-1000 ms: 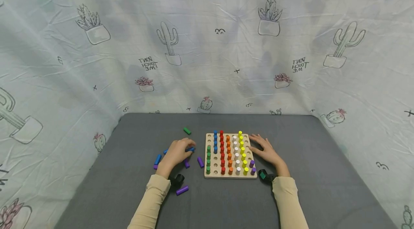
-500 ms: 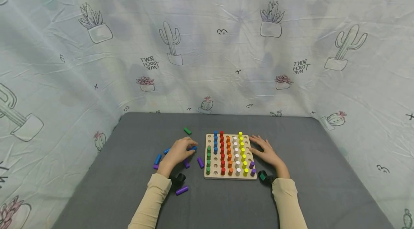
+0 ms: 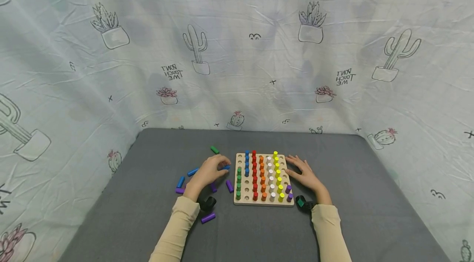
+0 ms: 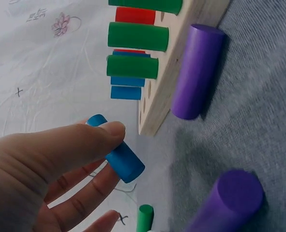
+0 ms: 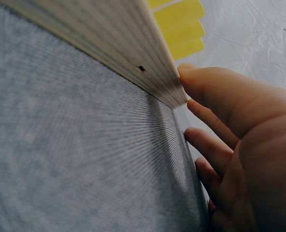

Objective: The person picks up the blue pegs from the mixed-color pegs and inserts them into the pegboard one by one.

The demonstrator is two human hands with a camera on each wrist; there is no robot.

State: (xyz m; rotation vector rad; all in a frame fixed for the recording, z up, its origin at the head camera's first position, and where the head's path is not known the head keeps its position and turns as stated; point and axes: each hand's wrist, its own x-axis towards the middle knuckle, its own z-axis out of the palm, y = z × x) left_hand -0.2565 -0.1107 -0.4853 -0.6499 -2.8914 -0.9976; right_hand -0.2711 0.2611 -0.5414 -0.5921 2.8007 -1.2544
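Note:
My left hand [image 3: 210, 170] pinches a blue peg [image 4: 127, 163] between thumb and fingers, tilted and raised left of the wooden pegboard [image 3: 240, 201]. Columns of green, blue, red, orange, white, yellow and purple pegs stand in the board. Its blue column has pegs at the far end and bare holes nearer me. At the board's right edge, my right hand [image 3: 306, 175] rests with fingers extended; in the right wrist view its thumb [image 5: 196, 77] lies at the board's upper edge, near the yellow pegs [image 5: 184, 29].
Loose pegs lie left of the board: a purple peg [image 3: 230, 186] close beside it, another purple peg [image 3: 208, 218] nearer me, a green peg [image 3: 214, 149] at the back, and blue pegs [image 3: 180, 182] farther left. A patterned curtain [image 3: 237, 48] hangs behind the grey table [image 3: 259, 237].
My left hand has moved right, toward the board, carrying the blue peg. A loose blue peg behind it shows more fully. My right hand stays at the board's edge.

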